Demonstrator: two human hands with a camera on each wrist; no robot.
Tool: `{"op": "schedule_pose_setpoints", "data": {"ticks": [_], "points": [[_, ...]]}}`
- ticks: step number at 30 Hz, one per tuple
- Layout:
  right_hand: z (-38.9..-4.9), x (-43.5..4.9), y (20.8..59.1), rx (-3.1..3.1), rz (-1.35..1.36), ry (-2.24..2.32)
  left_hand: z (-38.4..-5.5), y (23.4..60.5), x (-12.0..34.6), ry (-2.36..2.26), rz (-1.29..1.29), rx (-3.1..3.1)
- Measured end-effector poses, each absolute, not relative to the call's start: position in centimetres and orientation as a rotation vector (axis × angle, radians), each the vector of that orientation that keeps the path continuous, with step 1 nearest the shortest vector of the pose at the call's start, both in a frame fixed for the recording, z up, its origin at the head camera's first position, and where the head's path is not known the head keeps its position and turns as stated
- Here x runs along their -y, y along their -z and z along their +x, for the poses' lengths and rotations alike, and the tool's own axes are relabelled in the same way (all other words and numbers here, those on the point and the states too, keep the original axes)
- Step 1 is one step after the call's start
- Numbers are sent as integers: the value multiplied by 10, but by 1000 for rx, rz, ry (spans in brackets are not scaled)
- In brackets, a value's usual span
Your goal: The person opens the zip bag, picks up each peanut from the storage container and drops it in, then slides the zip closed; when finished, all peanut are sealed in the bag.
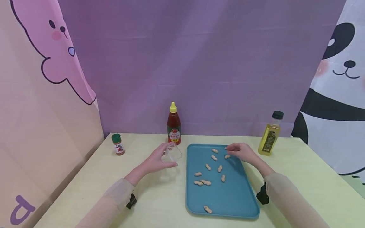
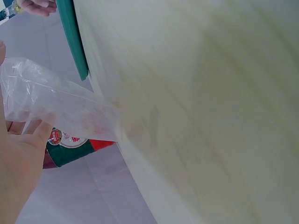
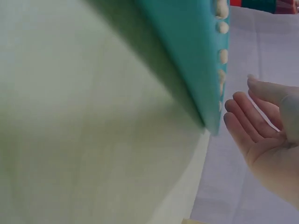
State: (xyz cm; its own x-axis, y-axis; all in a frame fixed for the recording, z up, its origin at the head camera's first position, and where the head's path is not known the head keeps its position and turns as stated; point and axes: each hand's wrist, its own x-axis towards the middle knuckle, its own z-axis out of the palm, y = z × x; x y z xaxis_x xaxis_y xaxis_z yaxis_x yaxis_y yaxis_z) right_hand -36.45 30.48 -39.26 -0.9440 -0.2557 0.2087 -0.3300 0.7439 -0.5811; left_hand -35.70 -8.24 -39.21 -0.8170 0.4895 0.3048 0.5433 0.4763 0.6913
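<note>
Left hand (image 1: 156, 160): thumb and fingers grip a clear container (image 1: 174, 153), left of the blue tray (image 1: 228, 200)
Right hand (image 1: 241, 152): over the tray's far right corner, fingers loosely bent; we see nothing held
Peanuts (image 1: 206, 182): scattered on the tray
Peanut step: we judge, reaching for one
Next grasp: calls, we judge, for pinching it cleanly

1 peanut (image 1: 226, 148), partly hidden behind the right hand (image 1: 241, 152). Oil bottle (image 1: 269, 140), label print too small to read. Sauce bottle (image 1: 174, 128), partly covered by the clear container (image 1: 174, 153) in the left wrist view; left hand (image 1: 157, 159) cut off there by the left edge.
</note>
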Motion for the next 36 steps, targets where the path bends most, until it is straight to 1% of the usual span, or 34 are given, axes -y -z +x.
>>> {"op": "schedule_pose_setpoints", "data": {"ticks": [10,18,27,36], "points": [[-368,-302,405,2884,523,-947,-357,393,83,1202,-944,2657],[-365,-298,403,2906,540,-866,-358,394,83,1220,-964,2637],[-360,-301,403,2950,558,-917,-359,395,83,1218,-943,2654],[-360,-301,405,2948,593,-828,-359,393,84,1206,-949,2668]]}}
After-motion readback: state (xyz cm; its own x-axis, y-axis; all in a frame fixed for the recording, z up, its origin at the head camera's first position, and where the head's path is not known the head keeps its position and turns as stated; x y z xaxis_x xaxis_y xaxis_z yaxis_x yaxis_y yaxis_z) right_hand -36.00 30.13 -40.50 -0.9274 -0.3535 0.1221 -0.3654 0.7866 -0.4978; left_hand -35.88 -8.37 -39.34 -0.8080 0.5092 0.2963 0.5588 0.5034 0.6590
